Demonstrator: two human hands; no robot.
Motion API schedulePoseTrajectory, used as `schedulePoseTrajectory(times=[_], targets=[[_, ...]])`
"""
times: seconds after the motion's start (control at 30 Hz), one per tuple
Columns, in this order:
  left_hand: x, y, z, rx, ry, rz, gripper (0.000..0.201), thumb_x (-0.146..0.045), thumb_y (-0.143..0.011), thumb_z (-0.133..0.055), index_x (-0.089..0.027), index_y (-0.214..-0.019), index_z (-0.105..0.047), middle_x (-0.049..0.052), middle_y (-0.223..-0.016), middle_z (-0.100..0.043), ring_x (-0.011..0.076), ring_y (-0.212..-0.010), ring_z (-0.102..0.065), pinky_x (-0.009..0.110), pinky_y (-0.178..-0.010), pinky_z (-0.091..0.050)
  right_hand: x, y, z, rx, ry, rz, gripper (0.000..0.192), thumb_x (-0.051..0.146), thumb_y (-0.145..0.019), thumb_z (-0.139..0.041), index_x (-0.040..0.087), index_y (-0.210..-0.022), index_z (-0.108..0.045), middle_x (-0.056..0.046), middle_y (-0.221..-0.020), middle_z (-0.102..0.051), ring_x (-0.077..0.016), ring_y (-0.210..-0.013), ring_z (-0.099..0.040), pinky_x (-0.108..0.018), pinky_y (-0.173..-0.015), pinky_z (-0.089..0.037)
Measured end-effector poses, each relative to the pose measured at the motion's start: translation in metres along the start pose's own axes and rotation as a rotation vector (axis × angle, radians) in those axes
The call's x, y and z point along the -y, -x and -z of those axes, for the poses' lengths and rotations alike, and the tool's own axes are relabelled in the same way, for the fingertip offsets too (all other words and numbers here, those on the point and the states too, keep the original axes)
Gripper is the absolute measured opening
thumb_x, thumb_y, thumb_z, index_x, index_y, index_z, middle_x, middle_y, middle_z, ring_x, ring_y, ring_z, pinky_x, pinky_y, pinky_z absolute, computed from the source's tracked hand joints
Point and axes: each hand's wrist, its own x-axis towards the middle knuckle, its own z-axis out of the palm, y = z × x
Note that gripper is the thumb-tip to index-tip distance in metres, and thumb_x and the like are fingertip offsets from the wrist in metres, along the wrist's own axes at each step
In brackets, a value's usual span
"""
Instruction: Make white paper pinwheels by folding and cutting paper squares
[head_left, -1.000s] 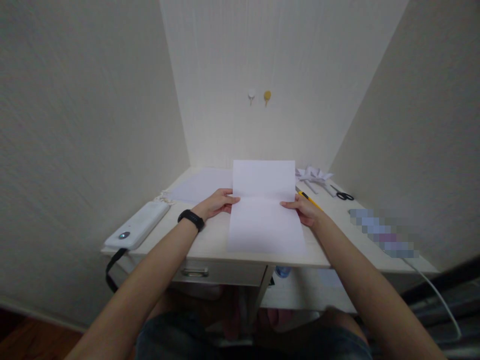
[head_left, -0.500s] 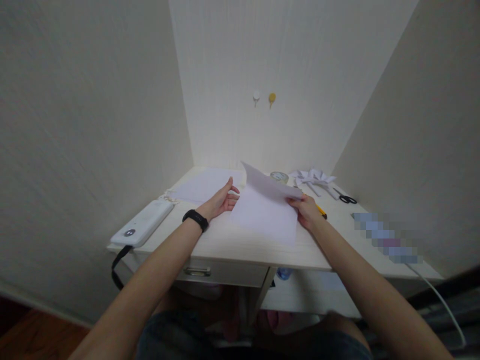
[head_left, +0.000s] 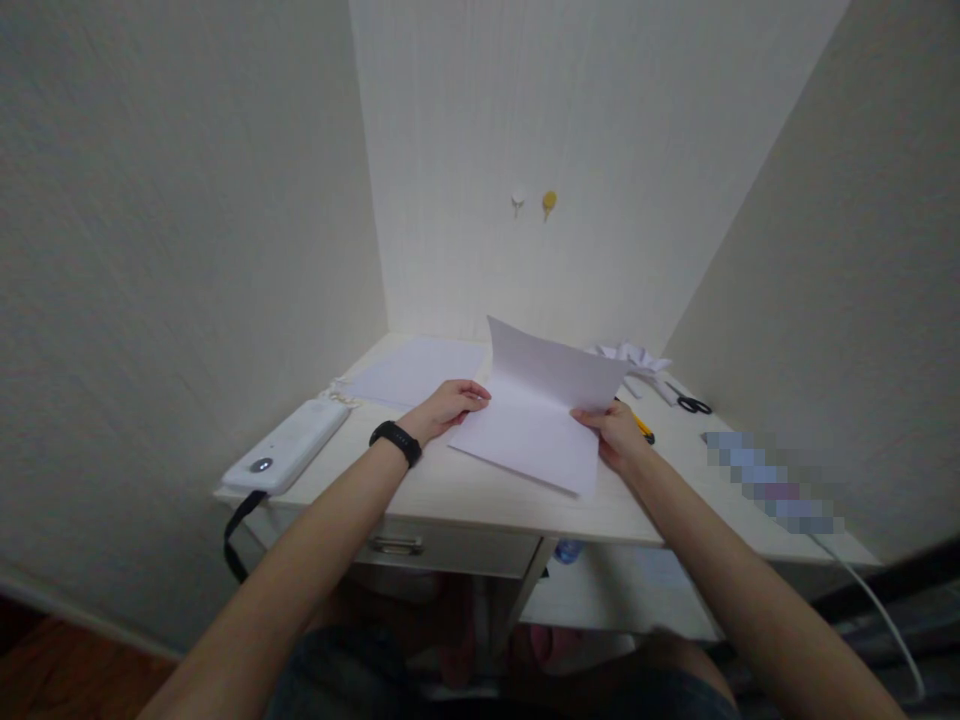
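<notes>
A white sheet (head_left: 536, 425) lies on the desk (head_left: 465, 490), turned a little askew, with one crease across its middle. The near half rests flat on the desk; the far half stands up at an angle from the crease. So one fold looks made and reopened, and nothing more is folded, as far as can be judged.

The left hand (head_left: 448, 405) rests at the sheet's left edge, by the crease, fingers curled lightly on the paper. The right hand (head_left: 619, 435) pinches the sheet's right edge at the crease end.

Left of the sheet lie a spare flat page (head_left: 416, 372) and, nearer the desk's front corner, a white device (head_left: 289, 460) with a black strap. Right of the sheet, a yellow pen (head_left: 641, 425) pokes out behind the right hand; beyond it sit folded paper pieces (head_left: 630, 355) and scissors (head_left: 690, 402).
</notes>
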Motion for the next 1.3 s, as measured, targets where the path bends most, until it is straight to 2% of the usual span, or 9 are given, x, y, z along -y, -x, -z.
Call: schedulePoseTrajectory(times=[0.1, 0.2, 0.37, 0.6, 0.73, 0.83, 1.07, 1.2, 1.3], targets=[[-0.003, 0.000, -0.004, 0.029, 0.052, 0.011, 0.022, -0.015, -0.063, -0.078, -0.014, -0.084, -0.070, 0.007, -0.082, -0.070, 0.0150, -0.071, -0.063, 0.024, -0.064, -0.048, 0.004, 0.004, 0.002, 0.018, -0.002, 0.008, 0.026, 0.015, -0.048, -0.083, 0.020, -0.072, -0.075, -0.007, -0.092, -0.077, -0.0256, -0.081, -0.070, -0.040, -0.078, -0.056], [-0.007, 0.000, -0.004, 0.087, 0.237, 0.064, 0.025, -0.035, -0.076, -0.072, -0.014, -0.089, -0.066, 0.011, -0.090, -0.070, 0.0210, -0.079, -0.067, 0.034, -0.073, -0.055, 0.006, 0.007, 0.004, -0.032, 0.074, 0.128, 0.017, 0.016, -0.052, -0.077, 0.020, -0.068, -0.077, -0.010, -0.109, -0.074, -0.0318, -0.097, -0.069, -0.046, -0.084, -0.055], [-0.011, 0.003, -0.006, 0.124, 0.359, 0.123, 0.056, -0.070, -0.083, -0.053, -0.015, -0.089, -0.062, 0.016, -0.089, -0.070, 0.0267, -0.081, -0.069, 0.044, -0.076, -0.057, 0.002, 0.021, 0.005, -0.077, 0.384, 0.404, 0.031, 0.012, -0.063, -0.058, 0.026, -0.081, -0.080, -0.005, -0.120, -0.071, -0.0302, -0.120, -0.059, -0.049, -0.101, -0.046], [-0.013, 0.005, -0.013, -0.053, 0.261, -0.043, 0.020, -0.030, -0.082, -0.071, -0.012, -0.087, -0.064, 0.009, -0.077, -0.070, 0.0164, -0.069, -0.067, 0.033, -0.077, -0.057, 0.002, 0.050, -0.002, -0.028, 0.692, 0.566, 0.049, 0.007, -0.063, -0.048, 0.028, -0.094, -0.080, -0.001, -0.125, -0.068, -0.0257, -0.121, -0.060, -0.047, -0.114, -0.036], [-0.015, 0.002, -0.010, -0.097, 0.399, 0.056, 0.046, -0.055, -0.093, -0.047, -0.013, -0.079, -0.061, 0.012, -0.074, -0.069, 0.0183, -0.067, -0.067, 0.034, -0.070, -0.058, 0.002, 0.058, -0.007, -0.064, 0.767, 0.597, 0.051, 0.007, -0.063, -0.049, 0.028, -0.098, -0.079, 0.000, -0.124, -0.068, -0.0269, -0.118, -0.062, -0.048, -0.114, -0.036], [-0.014, 0.000, -0.009, -0.100, 0.365, 0.037, 0.051, -0.063, -0.086, -0.055, -0.013, -0.079, -0.061, 0.013, -0.077, -0.070, 0.0183, -0.066, -0.067, 0.032, -0.067, -0.058, 0.002, 0.061, -0.010, -0.058, 0.783, 0.586, 0.048, 0.008, -0.064, -0.050, 0.029, -0.096, -0.079, 0.000, -0.124, -0.068, -0.0279, -0.117, -0.063, -0.049, -0.113, -0.039], [-0.008, 0.001, -0.011, -0.158, 0.258, -0.058, 0.024, -0.017, -0.069, -0.083, -0.009, -0.076, -0.062, 0.010, -0.082, -0.071, 0.0149, -0.070, -0.067, 0.031, -0.074, -0.058, 0.005, 0.068, -0.015, -0.064, 0.811, 0.540, 0.051, 0.011, -0.067, -0.060, 0.028, -0.113, -0.074, -0.003, -0.124, -0.068, -0.0320, -0.114, -0.064, -0.049, -0.107, -0.045], [-0.008, 0.001, -0.010, -0.119, 0.305, -0.072, 0.024, -0.014, -0.069, -0.083, -0.009, -0.082, -0.064, 0.011, -0.090, -0.072, 0.0160, -0.078, -0.068, 0.031, -0.081, -0.058, 0.003, 0.068, -0.022, -0.150, 0.756, 0.462, 0.048, 0.014, -0.070, -0.063, 0.026, -0.116, -0.072, -0.005, -0.120, -0.070, -0.0332, -0.116, -0.062, -0.048, -0.107, -0.044], [-0.009, 0.000, -0.008, -0.134, 0.313, -0.083, 0.028, -0.014, -0.065, -0.085, -0.009, -0.080, -0.062, 0.010, -0.088, -0.071, 0.0159, -0.078, -0.068, 0.031, -0.080, -0.058, 0.003, 0.068, -0.020, -0.102, 0.688, 0.424, 0.047, 0.015, -0.069, -0.065, 0.025, -0.115, -0.073, -0.005, -0.123, -0.069, -0.0323, -0.119, -0.060, -0.046, -0.108, -0.043]])
